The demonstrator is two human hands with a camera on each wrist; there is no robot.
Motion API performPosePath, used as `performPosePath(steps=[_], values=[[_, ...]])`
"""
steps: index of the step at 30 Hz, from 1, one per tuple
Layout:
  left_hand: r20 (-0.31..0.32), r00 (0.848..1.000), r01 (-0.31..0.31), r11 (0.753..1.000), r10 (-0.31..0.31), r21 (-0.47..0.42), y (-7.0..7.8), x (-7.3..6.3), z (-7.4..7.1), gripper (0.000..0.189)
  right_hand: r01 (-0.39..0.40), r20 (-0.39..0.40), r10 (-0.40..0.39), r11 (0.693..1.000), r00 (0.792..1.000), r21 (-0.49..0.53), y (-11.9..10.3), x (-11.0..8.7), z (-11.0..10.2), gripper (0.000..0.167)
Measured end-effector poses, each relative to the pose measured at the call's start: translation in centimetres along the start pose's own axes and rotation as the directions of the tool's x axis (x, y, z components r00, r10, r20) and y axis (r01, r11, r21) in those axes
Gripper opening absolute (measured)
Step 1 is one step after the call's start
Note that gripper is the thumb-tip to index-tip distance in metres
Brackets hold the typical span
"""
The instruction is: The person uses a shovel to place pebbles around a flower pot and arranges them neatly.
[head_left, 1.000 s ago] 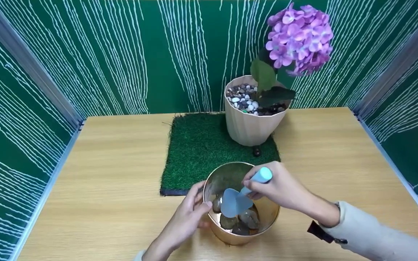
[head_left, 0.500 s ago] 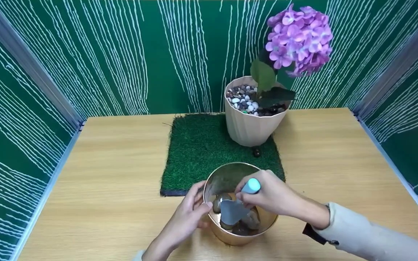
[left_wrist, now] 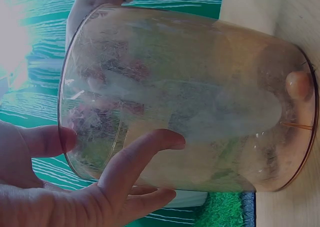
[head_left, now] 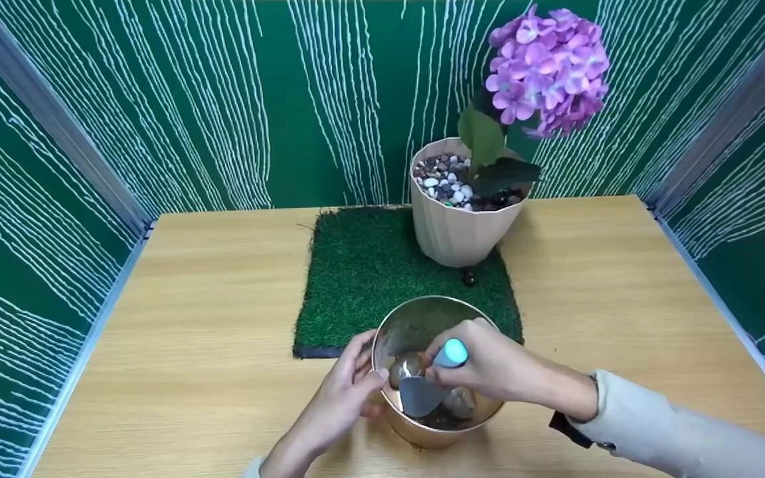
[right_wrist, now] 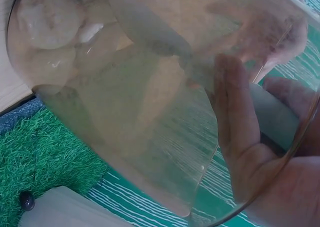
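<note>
My right hand (head_left: 499,364) grips the light blue handle of a small garden trowel (head_left: 421,396) and reaches into a see-through amber bucket (head_left: 416,435). The trowel's blade points down among several large smooth stones (head_left: 408,367) at the bottom. Through the bucket's wall in the right wrist view, the trowel (right_wrist: 150,32) shows blurred, and whether its tip touches a stone cannot be told. My left hand (head_left: 339,398) holds the bucket's left side, thumb at the rim and fingers along the outer wall. The bucket stands upright on the wooden table.
Behind the bucket lies a green artificial grass mat (head_left: 362,279). On its back right stands a pale ribbed flowerpot (head_left: 459,236) with pebbles and a purple hydrangea (head_left: 548,73). A small dark ball-like thing (head_left: 469,277) sits before the pot. Green panels (head_left: 190,99) enclose the table.
My right hand has moved left and downward, taking the trowel deeper into the bucket, its handle more upright. My left hand and the bucket have stayed in place.
</note>
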State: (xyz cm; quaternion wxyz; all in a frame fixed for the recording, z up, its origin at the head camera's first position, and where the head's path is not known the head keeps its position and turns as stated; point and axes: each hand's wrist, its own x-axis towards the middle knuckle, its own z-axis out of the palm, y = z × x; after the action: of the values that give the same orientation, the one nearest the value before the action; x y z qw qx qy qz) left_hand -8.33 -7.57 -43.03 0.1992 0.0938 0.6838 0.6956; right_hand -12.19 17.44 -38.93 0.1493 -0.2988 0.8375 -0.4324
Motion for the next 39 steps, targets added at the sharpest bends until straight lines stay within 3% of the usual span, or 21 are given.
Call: performPosePath(steps=[13, 22, 39], values=[[-0.004, 1.0, 0.009, 0.999, -0.01, -0.048, -0.1, 0.1, 0.1, 0.063, 0.079, 0.074, -0.073, 0.993, 0.995, -0.082, -0.3, 0.1, 0.6, 0.006], [0.0, 1.0, 0.011, 0.998, -0.011, -0.057, -0.1, 0.1, 0.0, 0.063, 0.082, 0.133, -0.066, 0.989, 0.989, -0.123, -0.6, 0.1, 0.0, 0.008], [-0.001, 1.0, 0.013, 0.999, -0.013, -0.035, 0.0, 0.0, 0.1, 0.062, 0.049, 0.078, -0.043, 0.996, 0.996, -0.079, 0.3, 0.5, -0.7, 0.012]])
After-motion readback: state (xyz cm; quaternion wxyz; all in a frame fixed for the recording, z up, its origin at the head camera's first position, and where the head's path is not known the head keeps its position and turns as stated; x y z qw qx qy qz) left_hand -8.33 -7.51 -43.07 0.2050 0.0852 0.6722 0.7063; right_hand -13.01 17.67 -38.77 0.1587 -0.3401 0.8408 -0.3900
